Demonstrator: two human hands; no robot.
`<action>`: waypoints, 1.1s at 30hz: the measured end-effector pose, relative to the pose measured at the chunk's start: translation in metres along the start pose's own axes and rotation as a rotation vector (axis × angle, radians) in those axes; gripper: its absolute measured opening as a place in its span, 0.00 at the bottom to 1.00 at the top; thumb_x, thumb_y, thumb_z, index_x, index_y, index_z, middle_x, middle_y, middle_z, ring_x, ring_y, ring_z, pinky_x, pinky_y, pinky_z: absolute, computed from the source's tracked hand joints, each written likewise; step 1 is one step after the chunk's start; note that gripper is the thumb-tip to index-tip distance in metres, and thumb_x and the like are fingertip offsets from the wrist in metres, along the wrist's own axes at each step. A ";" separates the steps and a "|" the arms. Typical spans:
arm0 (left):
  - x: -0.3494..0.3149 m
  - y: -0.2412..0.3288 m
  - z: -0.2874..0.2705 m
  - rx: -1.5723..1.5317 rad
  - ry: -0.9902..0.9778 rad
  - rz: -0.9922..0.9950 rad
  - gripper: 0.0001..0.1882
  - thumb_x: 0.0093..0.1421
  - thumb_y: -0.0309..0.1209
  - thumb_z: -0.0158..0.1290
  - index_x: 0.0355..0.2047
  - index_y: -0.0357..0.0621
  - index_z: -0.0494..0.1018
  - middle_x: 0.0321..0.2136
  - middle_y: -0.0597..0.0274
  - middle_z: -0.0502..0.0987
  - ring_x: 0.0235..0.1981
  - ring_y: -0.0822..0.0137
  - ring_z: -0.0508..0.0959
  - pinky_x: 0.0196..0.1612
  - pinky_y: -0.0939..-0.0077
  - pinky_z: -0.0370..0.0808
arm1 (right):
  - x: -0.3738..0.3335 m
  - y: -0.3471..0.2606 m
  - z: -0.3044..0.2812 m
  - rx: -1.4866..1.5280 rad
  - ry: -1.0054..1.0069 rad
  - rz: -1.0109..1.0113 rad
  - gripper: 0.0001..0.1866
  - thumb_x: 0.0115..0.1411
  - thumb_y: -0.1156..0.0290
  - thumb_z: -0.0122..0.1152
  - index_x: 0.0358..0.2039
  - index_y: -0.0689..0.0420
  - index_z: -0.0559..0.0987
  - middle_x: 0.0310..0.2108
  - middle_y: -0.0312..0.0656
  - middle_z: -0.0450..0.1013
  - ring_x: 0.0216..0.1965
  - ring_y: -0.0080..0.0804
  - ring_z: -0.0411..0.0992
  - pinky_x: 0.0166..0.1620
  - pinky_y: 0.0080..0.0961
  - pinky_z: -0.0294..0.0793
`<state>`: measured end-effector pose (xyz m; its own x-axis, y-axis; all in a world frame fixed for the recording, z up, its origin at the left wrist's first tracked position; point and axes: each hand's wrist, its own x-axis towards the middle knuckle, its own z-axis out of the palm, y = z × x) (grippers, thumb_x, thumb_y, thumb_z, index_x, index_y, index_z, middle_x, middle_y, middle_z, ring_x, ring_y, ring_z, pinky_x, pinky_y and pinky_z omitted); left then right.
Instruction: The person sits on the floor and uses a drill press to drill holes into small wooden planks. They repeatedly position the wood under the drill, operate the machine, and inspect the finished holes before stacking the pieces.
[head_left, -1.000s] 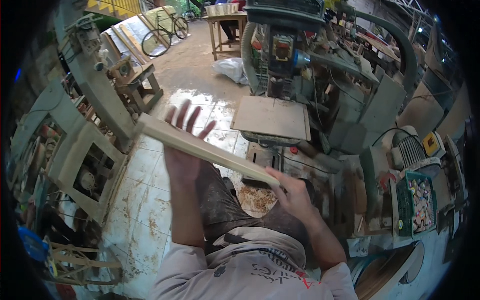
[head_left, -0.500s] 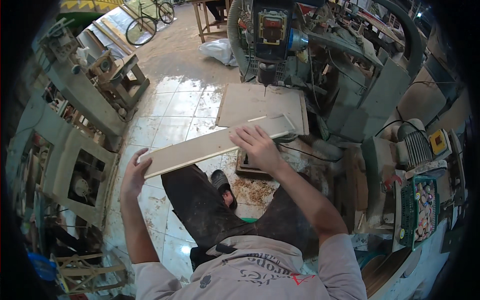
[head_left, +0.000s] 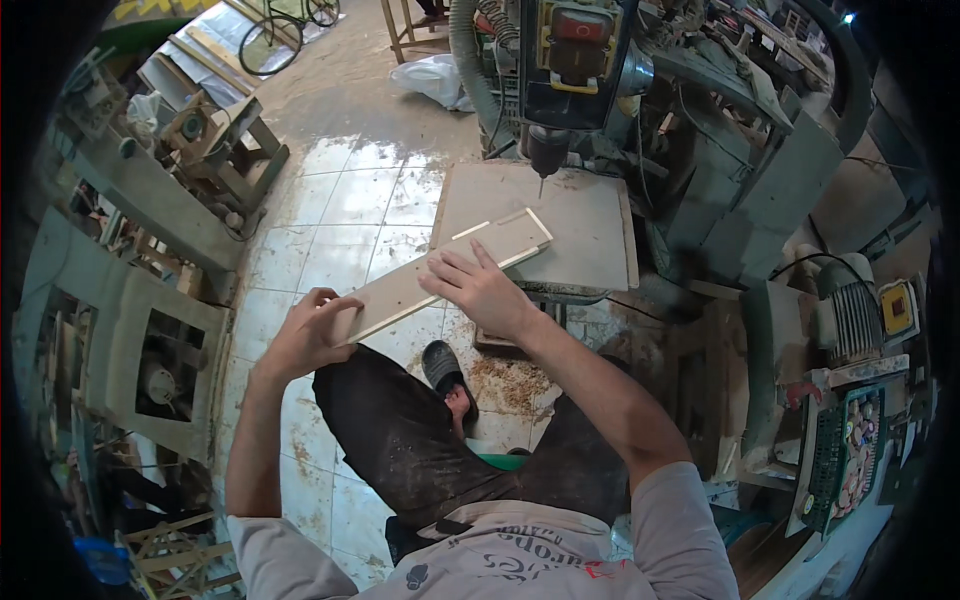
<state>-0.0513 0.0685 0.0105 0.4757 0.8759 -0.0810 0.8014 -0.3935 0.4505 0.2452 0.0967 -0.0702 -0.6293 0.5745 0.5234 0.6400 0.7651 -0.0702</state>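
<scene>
A long, narrow wooden board [head_left: 515, 236] with pale strips along its edges slants from my lap up toward the drill press. My left hand [head_left: 303, 338] grips its near left end, thumb and fingers pinching the edge. Across the upper face lies my right hand [head_left: 485, 297], fingers spread over the board and the thumb side hidden beneath. The board's far end is over the flat sheet [head_left: 590, 215] on the drill press table; whether it touches I cannot tell. The chuck [head_left: 548, 150] with a thin bit hangs just beyond that end, apart from the board.
The drill press head [head_left: 572, 60] stands directly ahead. Sawdust [head_left: 505, 388] lies on the tiles by my foot. At the right are a motor [head_left: 838, 310] and a green crate [head_left: 832, 465] of small round pieces. Dusty machine frames [head_left: 165, 365] line the left; a bicycle [head_left: 272, 42] stands far off.
The board has tilted more steeply, its far end now over the sheet and nearer the bit. My left hand has moved right and inward with it; my right hand has shifted slightly left.
</scene>
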 end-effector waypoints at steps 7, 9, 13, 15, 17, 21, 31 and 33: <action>0.054 -0.027 0.002 -0.138 -0.107 -0.271 0.25 0.61 0.50 0.51 0.33 0.35 0.76 0.25 0.51 0.77 0.28 0.63 0.75 0.35 0.68 0.72 | 0.005 0.010 0.006 0.056 0.005 0.025 0.22 0.56 0.71 0.55 0.53 0.50 0.72 0.55 0.38 0.68 0.59 0.35 0.64 0.62 0.56 0.55; 0.063 -0.028 0.006 -0.124 -0.097 -0.242 0.29 0.60 0.51 0.51 0.23 0.32 0.76 0.15 0.55 0.73 0.19 0.66 0.72 0.26 0.66 0.69 | 0.007 0.011 0.002 0.073 -0.011 0.051 0.23 0.54 0.69 0.59 0.53 0.51 0.73 0.54 0.38 0.69 0.58 0.36 0.65 0.62 0.56 0.55; 0.071 -0.038 0.009 -0.139 -0.035 -0.288 0.30 0.58 0.53 0.54 0.23 0.31 0.76 0.15 0.54 0.73 0.19 0.67 0.72 0.26 0.68 0.69 | -0.006 0.019 -0.032 0.360 0.069 0.140 0.16 0.53 0.65 0.66 0.42 0.53 0.79 0.40 0.40 0.76 0.46 0.36 0.73 0.57 0.41 0.66; 0.076 -0.045 0.011 -0.147 -0.017 -0.279 0.31 0.56 0.54 0.55 0.22 0.30 0.75 0.14 0.55 0.73 0.19 0.68 0.72 0.25 0.68 0.69 | -0.032 0.040 -0.062 0.460 0.145 0.295 0.06 0.54 0.69 0.66 0.32 0.54 0.83 0.29 0.39 0.76 0.31 0.30 0.73 0.42 0.29 0.73; 0.080 -0.047 0.011 -0.170 0.008 -0.271 0.30 0.56 0.54 0.55 0.22 0.31 0.76 0.14 0.55 0.73 0.18 0.68 0.71 0.25 0.68 0.69 | -0.067 0.082 -0.085 0.624 0.516 0.425 0.07 0.60 0.72 0.55 0.27 0.60 0.78 0.26 0.39 0.73 0.29 0.30 0.71 0.36 0.29 0.71; 0.094 -0.042 0.013 -0.215 0.021 -0.265 0.30 0.56 0.52 0.56 0.23 0.30 0.77 0.14 0.55 0.73 0.18 0.69 0.72 0.25 0.69 0.69 | -0.057 0.168 -0.213 0.236 0.664 0.577 0.14 0.64 0.66 0.43 0.32 0.61 0.75 0.32 0.39 0.72 0.33 0.25 0.68 0.38 0.23 0.66; 0.106 -0.039 0.011 -0.222 -0.002 -0.253 0.30 0.57 0.51 0.55 0.24 0.29 0.76 0.15 0.55 0.74 0.19 0.68 0.72 0.26 0.67 0.70 | 0.085 0.242 -0.361 1.056 1.066 0.604 0.18 0.66 0.62 0.43 0.47 0.63 0.69 0.43 0.49 0.69 0.45 0.42 0.68 0.53 0.39 0.61; 0.108 -0.037 0.012 -0.221 0.000 -0.260 0.30 0.57 0.52 0.55 0.23 0.29 0.76 0.15 0.55 0.74 0.19 0.69 0.71 0.25 0.67 0.69 | 0.098 0.209 -0.362 1.089 1.032 0.548 0.17 0.66 0.62 0.44 0.46 0.62 0.70 0.41 0.46 0.70 0.42 0.39 0.68 0.48 0.35 0.63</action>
<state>-0.0250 0.1739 -0.0256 0.2657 0.9389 -0.2187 0.7976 -0.0867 0.5969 0.4773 0.2077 0.2740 0.4044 0.7494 0.5242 -0.2124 0.6345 -0.7432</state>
